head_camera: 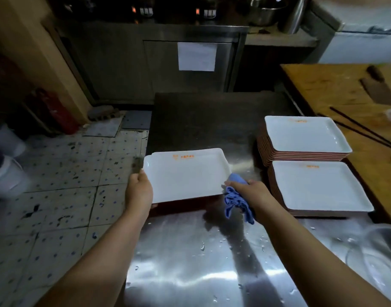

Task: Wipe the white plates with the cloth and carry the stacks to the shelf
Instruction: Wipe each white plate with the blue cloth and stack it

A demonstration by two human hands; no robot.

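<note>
The white plate (185,173) is held above the steel table's (190,262) left edge, long axis left to right. The left hand (139,187) grips its left end; the right hand (250,191), clutching the blue cloth (234,198), is at its right end, nearer the two stacks (305,138).

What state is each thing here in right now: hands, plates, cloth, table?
Left hand: gripping the held plate's left edge.
Right hand: clutching the blue cloth against the plate's right edge.
Held plate: lifted, tilted.
Far stack: resting, untouched.
Near stack: resting, untouched.
Steel table: wet with droplets.
</note>
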